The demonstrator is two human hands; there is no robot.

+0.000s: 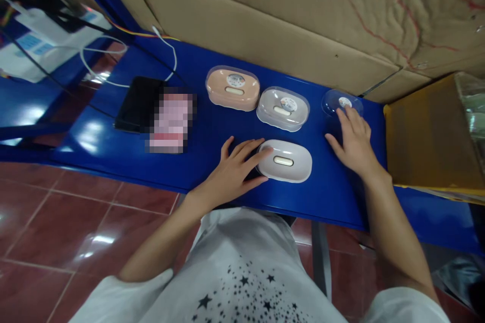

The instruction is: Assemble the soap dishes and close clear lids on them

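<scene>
white star-printed shirt (pixel 242 267) lies nearest me. an uneven push could skid the pale oval plastic dish (pixel 297 164) over the glossy blue table's (pixel 326 197) near edge. left hand (pixel 227 176) spreads, ungripping, fingertips at the dish's left end; right hand (pixel 354 146), also unclenched, meets a clear oval lid (pixel 329 103) (slippery, i'd guess).

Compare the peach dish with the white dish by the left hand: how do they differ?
The peach dish has a clear, labelled lid; the white dish shows no lid. The left hand touches the white dish; no hand touches the peach dish. Both are roundish oblongs with a pale bar near the middle.
</scene>
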